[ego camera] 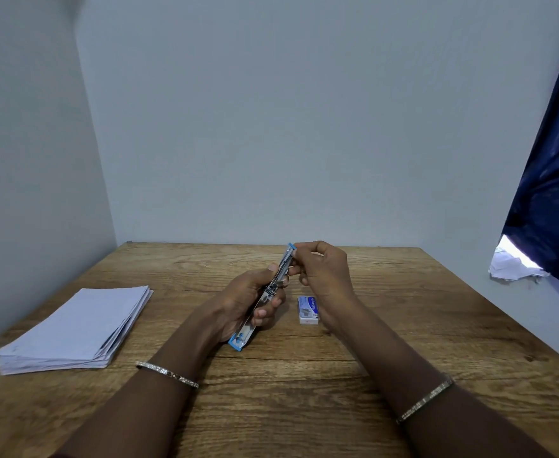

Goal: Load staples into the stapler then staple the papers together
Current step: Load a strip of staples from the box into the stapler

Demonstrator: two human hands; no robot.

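The wooden bench [403, 325] fills the lower half of the frame. The stack of papers [73, 328] lies at its lower left, well apart from the hands. At centre, the left hand [248, 299] is curled round the middle of the stapler [273, 290] and holds it tilted above the bench, blue tail toward the viewer. The right hand [324, 272] pinches with fingertips at the stapler's far tip. Whether a strip of staples sits between those fingertips is too small to tell. The small staple box [308, 309] rests on the bench just right of the stapler, under the right wrist.

The step in hand looks like loading. To do it well, the left hand should keep the metal channel steady and open. The right should lay the strip in legs-down, seated flat along the rail, before the top is closed gently.
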